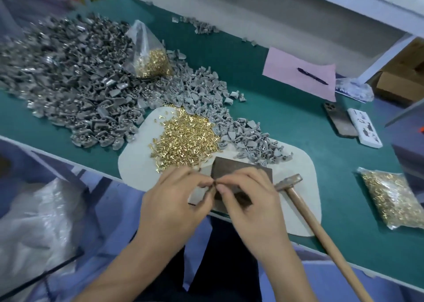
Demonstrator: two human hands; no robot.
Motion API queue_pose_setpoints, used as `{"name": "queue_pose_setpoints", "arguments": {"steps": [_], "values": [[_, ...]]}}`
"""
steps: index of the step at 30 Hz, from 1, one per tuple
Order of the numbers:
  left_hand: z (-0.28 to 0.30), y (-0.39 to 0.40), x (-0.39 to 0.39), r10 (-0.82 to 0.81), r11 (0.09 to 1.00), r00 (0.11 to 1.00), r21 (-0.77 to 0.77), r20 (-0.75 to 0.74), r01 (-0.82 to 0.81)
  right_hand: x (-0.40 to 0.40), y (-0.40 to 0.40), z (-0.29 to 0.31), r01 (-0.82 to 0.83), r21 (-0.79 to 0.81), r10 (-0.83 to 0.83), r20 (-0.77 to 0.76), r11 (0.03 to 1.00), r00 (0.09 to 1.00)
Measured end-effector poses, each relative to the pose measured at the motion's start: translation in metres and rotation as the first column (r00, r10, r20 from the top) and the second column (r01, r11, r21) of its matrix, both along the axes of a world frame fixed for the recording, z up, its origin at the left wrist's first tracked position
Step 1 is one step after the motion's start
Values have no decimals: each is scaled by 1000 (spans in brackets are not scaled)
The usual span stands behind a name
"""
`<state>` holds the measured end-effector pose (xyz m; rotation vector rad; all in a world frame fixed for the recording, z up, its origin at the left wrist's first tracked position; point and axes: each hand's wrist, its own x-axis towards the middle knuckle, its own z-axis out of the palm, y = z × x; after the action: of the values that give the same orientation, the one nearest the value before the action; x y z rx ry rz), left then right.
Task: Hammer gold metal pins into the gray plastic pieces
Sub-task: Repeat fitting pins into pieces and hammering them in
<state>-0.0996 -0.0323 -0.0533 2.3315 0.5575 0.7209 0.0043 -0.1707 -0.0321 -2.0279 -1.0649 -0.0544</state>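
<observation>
My left hand [174, 196] holds a gray plastic piece [199, 195] over the near edge of a dark metal block [241, 171]. My right hand [250, 198] pinches something small against the top of that piece; it is too small to tell, perhaps a gold pin. A loose heap of gold pins [185, 136] lies on a white mat [135, 164] just beyond my hands. Gray plastic pieces [206, 90] spread behind and to the right of the heap. A hammer [305, 201] with a wooden handle lies on the mat right of my right hand, untouched.
A large pile of gray pieces [64, 72] covers the left of the green table [286, 118]. A bag of gold pins [149, 54] stands in it; another bag [394, 201] lies at right. Pink paper with a pen [312, 76], a phone [339, 123], a white case [364, 127] sit far right.
</observation>
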Motion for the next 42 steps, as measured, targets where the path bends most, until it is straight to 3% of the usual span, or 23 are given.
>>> {"name": "queue_pose_setpoints", "arguments": {"steps": [8, 12, 15, 19, 26, 30, 36, 42], "values": [[-3, 60, -44, 250, 968, 968, 33, -2, -250, -15, 92, -9, -158, -97, 158, -3, 983, 987], [-12, 88, -61, 338, 941, 936, 34, -94, -336, -24, 137, -16, -225, -174, 231, 15, 959, 973], [-25, 103, -66, 344, 935, 917, -12, -202, -353, -30, 167, -23, -188, -254, 207, 50, 949, 977], [-36, 112, -70, 376, 921, 905, -22, -199, -388, -30, 194, -30, -111, -307, 132, 51, 945, 990], [-40, 120, -65, 322, 947, 932, 65, -167, -315, -32, 215, -33, -95, -328, 128, 78, 940, 989], [-36, 116, -64, 302, 953, 941, 83, -150, -293, -25, 206, -26, -132, -305, 142, 12, 943, 990], [-19, 95, -51, 30, 997, 977, 72, -210, -15, 8, 144, -2, -1, -219, -4, -22, 976, 1000], [-17, 77, -17, -38, 991, 959, 111, -282, 71, 27, 82, 4, 215, -175, -219, -3, 961, 976]]}}
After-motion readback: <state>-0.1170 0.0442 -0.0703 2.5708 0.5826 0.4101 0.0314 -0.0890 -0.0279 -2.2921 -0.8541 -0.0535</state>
